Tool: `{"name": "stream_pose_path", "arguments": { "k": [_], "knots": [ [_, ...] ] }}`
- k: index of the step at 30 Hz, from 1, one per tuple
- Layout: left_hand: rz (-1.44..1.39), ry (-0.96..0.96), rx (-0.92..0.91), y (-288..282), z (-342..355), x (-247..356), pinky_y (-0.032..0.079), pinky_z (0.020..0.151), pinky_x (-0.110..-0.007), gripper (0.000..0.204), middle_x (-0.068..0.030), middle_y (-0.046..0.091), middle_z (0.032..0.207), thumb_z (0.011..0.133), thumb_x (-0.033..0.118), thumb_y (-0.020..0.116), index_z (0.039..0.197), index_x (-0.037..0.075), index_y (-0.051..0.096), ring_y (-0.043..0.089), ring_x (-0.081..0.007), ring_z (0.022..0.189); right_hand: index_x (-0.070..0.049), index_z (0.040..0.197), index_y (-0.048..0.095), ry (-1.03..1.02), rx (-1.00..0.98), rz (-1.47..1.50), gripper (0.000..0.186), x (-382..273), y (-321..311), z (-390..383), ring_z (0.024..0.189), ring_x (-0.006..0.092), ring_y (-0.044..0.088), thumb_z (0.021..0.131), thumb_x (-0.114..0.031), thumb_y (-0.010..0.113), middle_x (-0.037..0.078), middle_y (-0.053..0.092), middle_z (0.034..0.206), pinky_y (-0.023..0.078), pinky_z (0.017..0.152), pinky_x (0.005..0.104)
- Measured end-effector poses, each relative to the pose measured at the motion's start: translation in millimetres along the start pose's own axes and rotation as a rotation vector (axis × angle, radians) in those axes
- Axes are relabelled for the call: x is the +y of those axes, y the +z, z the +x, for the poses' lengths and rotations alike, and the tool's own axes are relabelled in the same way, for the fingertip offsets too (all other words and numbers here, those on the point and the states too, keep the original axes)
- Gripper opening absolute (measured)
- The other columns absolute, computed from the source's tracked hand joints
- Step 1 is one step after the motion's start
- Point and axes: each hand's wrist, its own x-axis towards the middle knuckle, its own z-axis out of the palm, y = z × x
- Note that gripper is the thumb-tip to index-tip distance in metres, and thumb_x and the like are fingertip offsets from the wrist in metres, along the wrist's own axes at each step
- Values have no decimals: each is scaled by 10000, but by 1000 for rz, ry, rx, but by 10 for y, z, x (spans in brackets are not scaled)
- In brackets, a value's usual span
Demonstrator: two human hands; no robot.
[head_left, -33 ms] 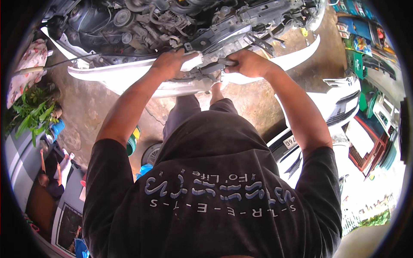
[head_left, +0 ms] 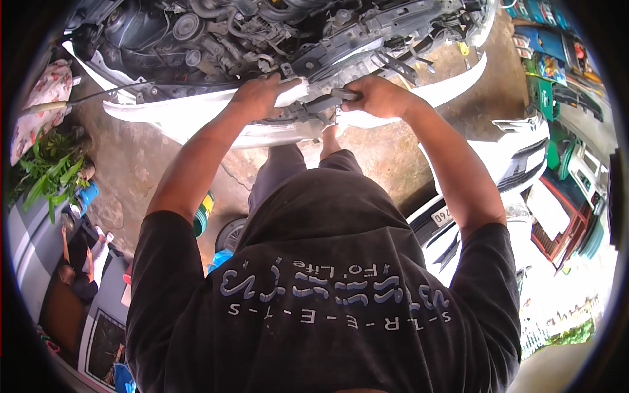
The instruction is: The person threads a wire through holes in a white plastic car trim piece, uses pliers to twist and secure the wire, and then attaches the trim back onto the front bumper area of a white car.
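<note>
I lean over the front of a white car with its engine bay (head_left: 216, 33) exposed. My left hand (head_left: 259, 95) curls over the upper edge of the white front bumper (head_left: 190, 114). My right hand (head_left: 377, 97) is closed around a dark grey bar-like part (head_left: 327, 102) at the middle of the car's front, just above the bumper. The two hands are about a hand's width apart. What the bar is fixed to stays hidden among the black brackets. My dark shirt and legs fill the lower middle of the view.
Another white car's front (head_left: 517, 157) stands close at the right. A thin rod (head_left: 98, 97) with a pale handle pokes in from the left. Green plants (head_left: 49, 173), a yellow-green round container (head_left: 204, 213) and a seated person (head_left: 78, 262) are on the concrete floor at the left.
</note>
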Motion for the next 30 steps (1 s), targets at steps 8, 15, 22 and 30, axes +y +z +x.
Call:
{"name": "stream_pose_path", "arguments": {
  "k": [8,15,22,30],
  "knots": [
    [90,-61,274,19,-38,114,453,1149,-502,944,-176,522,1528,864,300,848,1675,322,365,496,-357,1445,-49,1226,746,-42,5,-69,379,-48,-31,29,993,381,708,991,-345,761,226,757,1061,533,912,445],
    [-254,349,444,-356,20,586,353,1265,-471,538,-121,524,1609,945,200,757,1472,214,648,391,-289,1566,-43,1210,756,-61,-3,-38,380,-85,-23,-6,1011,382,716,977,-342,774,214,768,1077,543,931,441],
    [-170,418,497,-458,73,512,386,1235,-460,329,-125,639,1480,961,217,745,1278,131,755,506,-275,1479,-43,1206,762,-51,14,-77,392,-117,-37,-61,1004,370,719,978,-362,773,217,765,1071,543,927,441],
    [-606,118,234,-480,-34,713,556,793,-445,224,-143,744,933,883,246,791,1031,79,764,724,-336,884,-52,1308,743,68,-21,-17,515,-117,-61,-65,1215,404,670,964,-435,748,240,725,1250,508,1064,441]
  ]
}}
